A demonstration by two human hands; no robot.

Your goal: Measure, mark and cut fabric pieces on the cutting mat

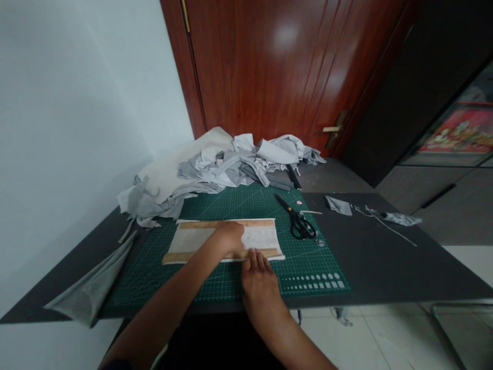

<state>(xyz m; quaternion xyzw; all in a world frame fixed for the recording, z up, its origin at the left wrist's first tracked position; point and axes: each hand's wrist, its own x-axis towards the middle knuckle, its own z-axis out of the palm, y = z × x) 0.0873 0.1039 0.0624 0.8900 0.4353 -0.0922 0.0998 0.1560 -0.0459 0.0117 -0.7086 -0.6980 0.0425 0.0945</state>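
Observation:
A pale rectangular piece of cloth (260, 236) lies flat on the green cutting mat (231, 205), with tan strips along its far and near edges. My left hand (230, 237) rests on the cloth, over the middle and touching the near tan strip (179, 257); its fingertips are hidden. Fingers pressed together, my right hand (260, 275) lies on the near edge at the strip, right of my left hand. Black-handled scissors (296, 218) lie on the mat to the right of the cloth, blades partly apart.
Crumpled grey and white cloth (231, 164) is heaped along the back. A folded grey piece (92, 282) hangs over the table's front left edge. Scraps (339, 205) and a thin cord (389, 226) lie on the dark table (370, 267) at the right.

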